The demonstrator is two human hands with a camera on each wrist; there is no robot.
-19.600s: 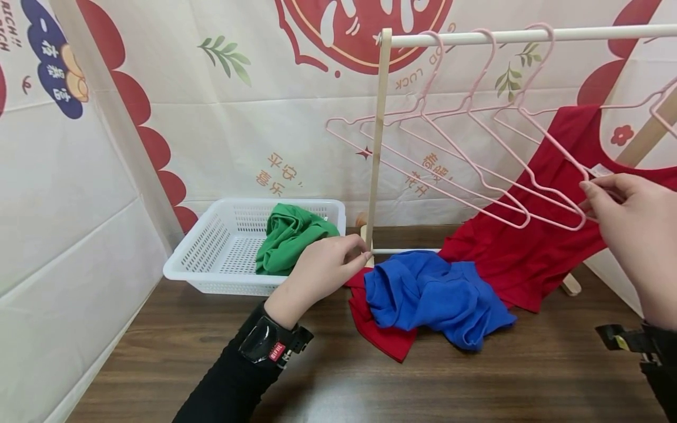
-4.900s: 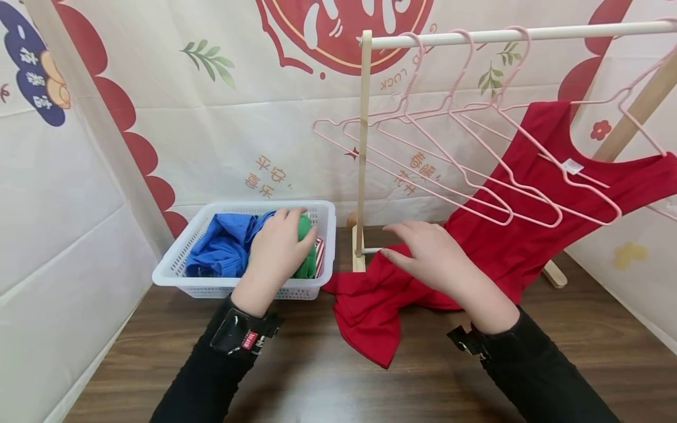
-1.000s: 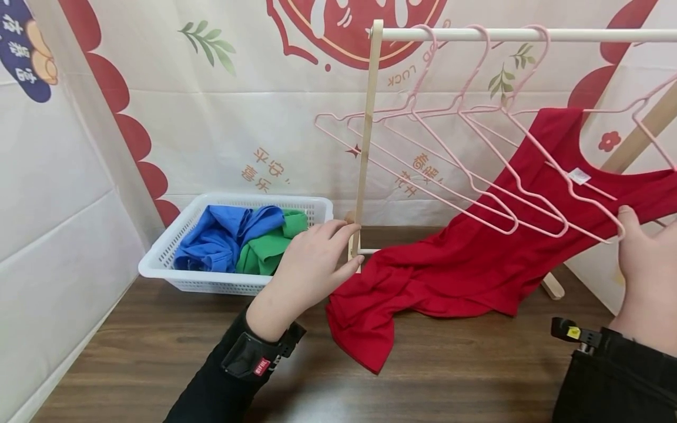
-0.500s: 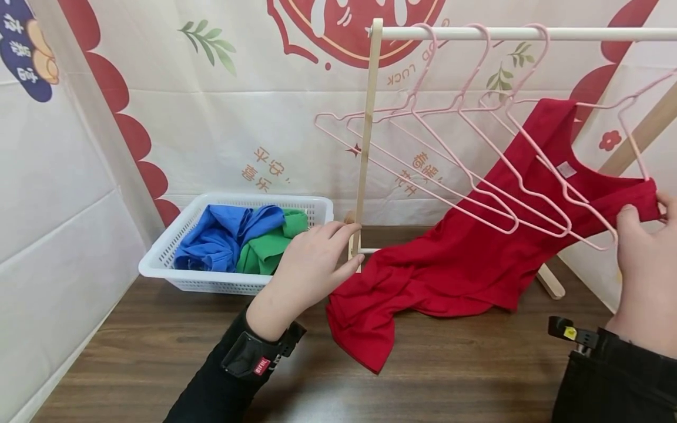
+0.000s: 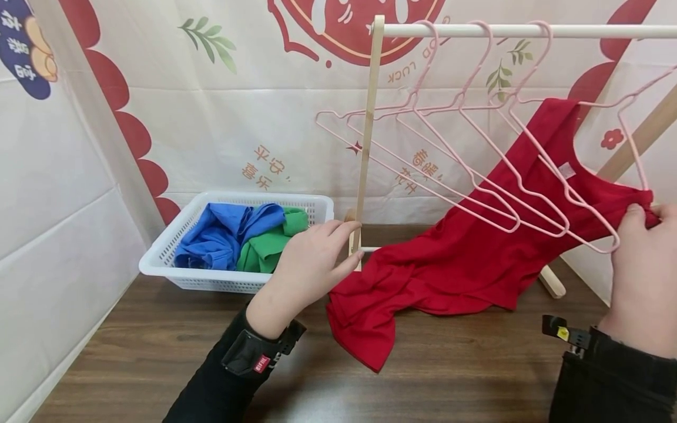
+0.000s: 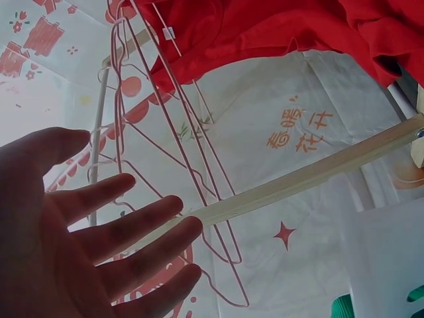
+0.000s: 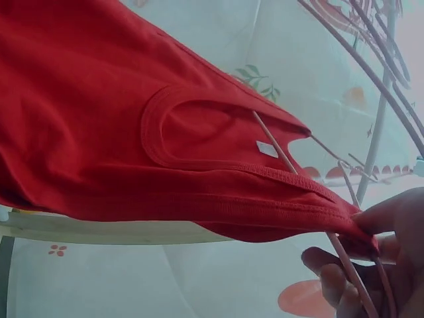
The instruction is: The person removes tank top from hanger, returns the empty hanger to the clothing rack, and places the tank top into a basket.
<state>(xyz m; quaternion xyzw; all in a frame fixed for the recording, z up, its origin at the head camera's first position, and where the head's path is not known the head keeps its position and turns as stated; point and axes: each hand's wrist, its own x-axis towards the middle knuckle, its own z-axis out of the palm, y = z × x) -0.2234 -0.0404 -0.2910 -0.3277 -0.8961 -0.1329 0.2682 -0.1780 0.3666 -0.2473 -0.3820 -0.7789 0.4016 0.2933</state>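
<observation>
A red sleeveless top (image 5: 476, 258) hangs slantwise from a pink hanger (image 5: 634, 150), its lower part lying crumpled on the table. My right hand (image 5: 642, 264) pinches the top's near shoulder strap, beside the hanger's end. In the right wrist view, thumb and fingers close on that strap (image 7: 363, 232), with the hanger wire running through the neck opening. My left hand (image 5: 312, 267) is at the wooden post (image 5: 368, 135) of the rack, beside the basket's right side. Its fingers (image 6: 139, 228) look extended and spread in the left wrist view, holding nothing.
Several pink hangers (image 5: 465, 106) hang on the white rail (image 5: 502, 31), between post and top. A white basket (image 5: 158, 261) at the left holds a blue garment (image 5: 211, 241) and a green garment (image 5: 267, 249). The tabletop (image 5: 158, 352) is dark wood.
The blue garment, earlier on the table over the red top, is now in the basket. Over the last second my right hand has drawn the shoulder strap leftward. The left hand stays put.
</observation>
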